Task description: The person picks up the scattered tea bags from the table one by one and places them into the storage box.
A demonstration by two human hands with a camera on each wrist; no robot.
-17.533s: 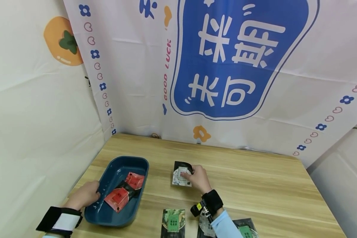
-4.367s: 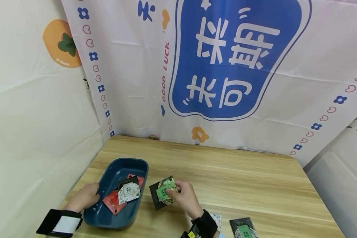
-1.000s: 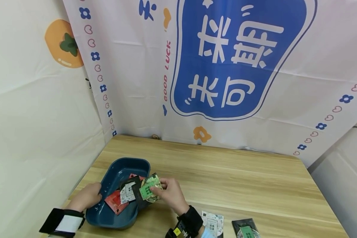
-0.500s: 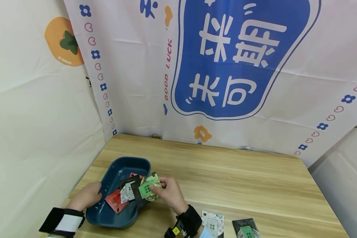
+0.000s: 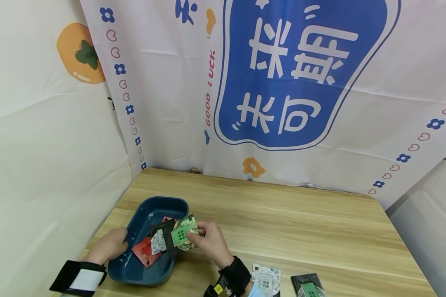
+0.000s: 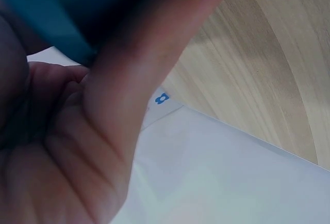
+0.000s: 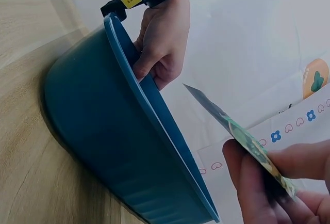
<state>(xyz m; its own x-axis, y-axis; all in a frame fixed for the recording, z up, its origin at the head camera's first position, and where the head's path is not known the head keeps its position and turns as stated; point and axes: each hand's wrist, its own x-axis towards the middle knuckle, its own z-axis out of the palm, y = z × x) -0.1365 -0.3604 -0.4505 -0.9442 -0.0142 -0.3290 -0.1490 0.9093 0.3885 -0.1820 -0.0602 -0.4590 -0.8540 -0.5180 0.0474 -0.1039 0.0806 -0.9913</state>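
My left hand (image 5: 109,245) grips the left rim of a dark blue plastic tub (image 5: 134,270), thumb inside the wall in the right wrist view. Between thumb and fingers, my right hand (image 5: 212,242) pinches a black and green packet (image 5: 181,235). In the head view that packet overlaps the tub's right rim; in the right wrist view the packet (image 7: 242,136) is tilted above the rim. Inside the tub lie a red packet (image 5: 147,252), a black and white packet (image 5: 158,242) partly covered by the held one, and another red packet (image 5: 166,219), mostly hidden.
On the wooden table (image 5: 282,222), near its front, lie a white patterned packet (image 5: 266,278) and a black packet with a green label (image 5: 308,285). A printed cloth (image 5: 178,95) hangs behind the table, and a pale cloth wall (image 5: 52,165) stands at the left.
Earlier a black and white packet went from my right hand into the tub. The green packet was then picked up from the table and carried left over the tub's rim. My left hand keeps its grip.
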